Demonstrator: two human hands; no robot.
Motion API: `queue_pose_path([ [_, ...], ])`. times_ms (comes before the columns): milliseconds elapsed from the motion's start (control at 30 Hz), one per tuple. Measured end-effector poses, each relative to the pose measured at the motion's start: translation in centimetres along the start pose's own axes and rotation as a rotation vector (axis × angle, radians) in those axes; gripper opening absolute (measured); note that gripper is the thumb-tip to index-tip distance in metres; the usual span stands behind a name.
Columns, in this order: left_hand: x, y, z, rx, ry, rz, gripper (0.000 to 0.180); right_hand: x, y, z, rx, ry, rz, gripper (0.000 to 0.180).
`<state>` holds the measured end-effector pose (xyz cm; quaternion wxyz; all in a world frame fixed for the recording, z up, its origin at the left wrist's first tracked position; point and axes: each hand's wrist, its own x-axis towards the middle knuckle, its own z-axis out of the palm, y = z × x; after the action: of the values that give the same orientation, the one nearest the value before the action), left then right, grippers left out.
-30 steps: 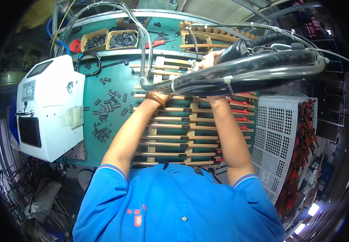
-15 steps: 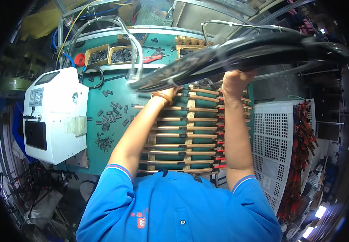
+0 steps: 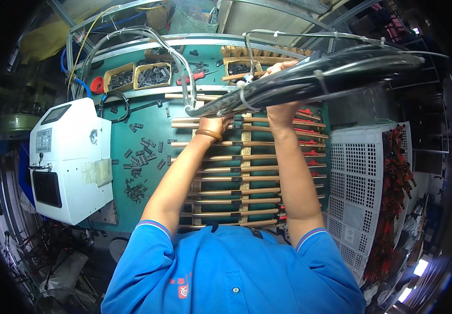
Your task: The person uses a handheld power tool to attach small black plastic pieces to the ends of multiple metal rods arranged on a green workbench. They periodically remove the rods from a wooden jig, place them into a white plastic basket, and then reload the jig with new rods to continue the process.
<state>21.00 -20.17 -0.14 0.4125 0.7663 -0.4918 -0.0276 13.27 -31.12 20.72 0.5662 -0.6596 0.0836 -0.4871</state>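
Note:
Both my hands hold up a thick black bundle of cables (image 3: 320,78), tied with pale straps, that stretches from the middle of the view to the upper right. My left hand (image 3: 214,123), with a brown band at the wrist, grips the bundle's left end from below. My right hand (image 3: 283,107) grips it further right. Thin grey and white wires (image 3: 147,39) loop out of the bundle's left end toward the back. Beneath my arms lies a rack of copper-coloured rods (image 3: 241,180) with black clips on the green bench (image 3: 147,131).
A white box-shaped machine (image 3: 71,162) stands at the left of the bench. Several small black clips (image 3: 139,167) lie scattered beside it. Two cardboard trays of black parts (image 3: 137,77) sit at the back. A white perforated crate (image 3: 362,193) with red-handled parts stands at the right.
The cable bundle has been raised and swung further back and to the right, with both hands still gripping it. The view has shifted slightly.

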Motion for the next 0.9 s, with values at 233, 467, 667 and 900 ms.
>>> queue_pose_path([
  [233,-1.7,-7.4,5.0,-0.269,-0.407,-0.189,0.024,-1.8,4.5,-0.8,-0.023,0.161,0.060,0.025],
  [467,-2.2,-8.0,4.9,-0.433,-0.354,-0.133,0.036,-2.0,4.2,-0.5,-0.153,0.130,0.028,0.027],
  [667,-1.4,-6.3,3.5,-0.276,-0.384,-0.120,0.028,-1.9,4.6,-0.7,-0.207,0.151,0.069,0.029],
  [900,-1.4,-7.1,4.2,-0.373,-0.321,-0.147,0.032,-2.2,5.0,-1.0,-0.286,0.076,0.052,0.034],
])
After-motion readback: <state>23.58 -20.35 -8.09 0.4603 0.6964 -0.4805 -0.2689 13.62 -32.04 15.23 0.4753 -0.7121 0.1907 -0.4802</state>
